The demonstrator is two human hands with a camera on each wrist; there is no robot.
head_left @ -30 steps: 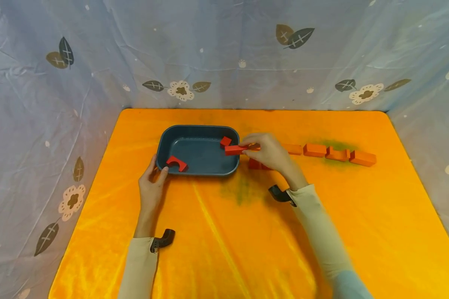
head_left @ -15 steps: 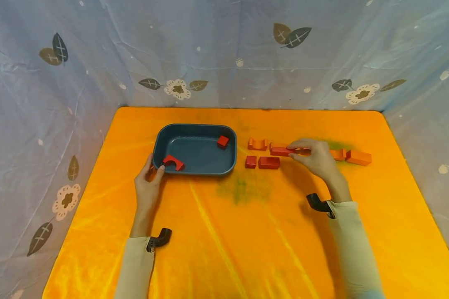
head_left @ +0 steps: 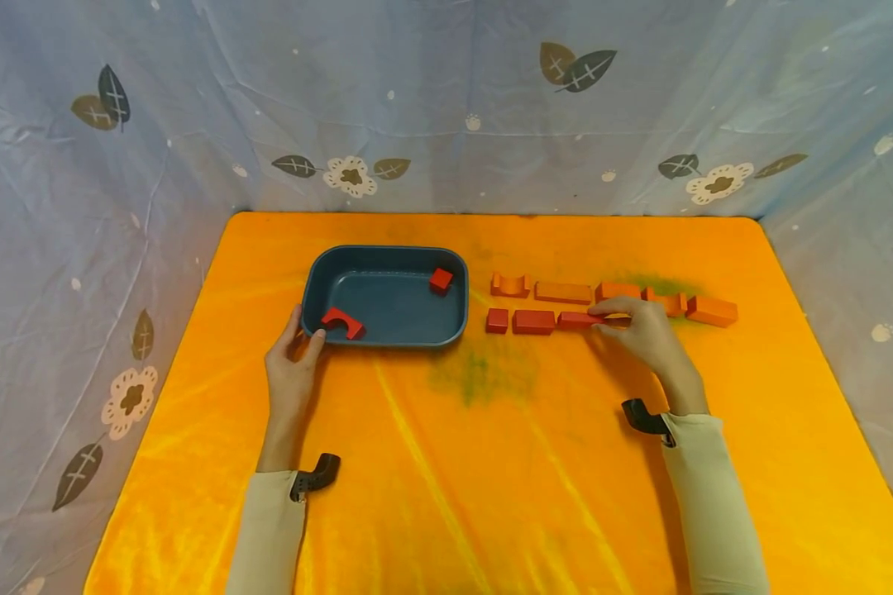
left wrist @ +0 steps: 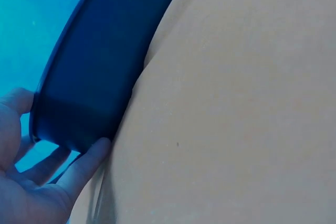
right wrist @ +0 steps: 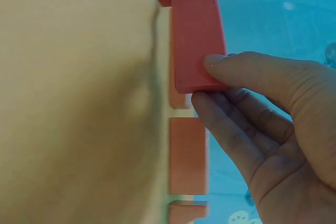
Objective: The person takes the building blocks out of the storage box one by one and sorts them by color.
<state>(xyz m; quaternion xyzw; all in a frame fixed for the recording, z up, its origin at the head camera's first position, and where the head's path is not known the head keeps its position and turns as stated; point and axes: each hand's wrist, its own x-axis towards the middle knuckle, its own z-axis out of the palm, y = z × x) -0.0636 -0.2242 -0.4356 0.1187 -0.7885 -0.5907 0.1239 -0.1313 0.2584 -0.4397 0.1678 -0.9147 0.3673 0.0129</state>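
Observation:
A dark blue rectangular tray (head_left: 390,297) stands on the left of the table. My left hand (head_left: 292,368) grips its near left corner, thumb at the rim and fingers along the outer wall, as the left wrist view shows. Inside lie a red arch block (head_left: 344,322) and a small red cube (head_left: 441,281). Right of the tray, my right hand (head_left: 649,335) pinches one end of a long red block (right wrist: 197,40) between thumb and fingers. This block lines up with a red cube (head_left: 497,321) and a red rectangular block (head_left: 533,322).
Behind the red blocks runs a row of orange blocks: a notched one (head_left: 509,285), a long flat one (head_left: 563,292), a rectangular one (head_left: 618,290), another notched one (head_left: 670,304) and an end block (head_left: 712,311). A yellow cloth (head_left: 446,463) covers the table; a patterned curtain (head_left: 446,99) hangs behind.
My right hand has carried the long red block from above the tray's right edge rightward, then down towards the near row, beside the red rectangular block. My left hand has stayed at the tray.

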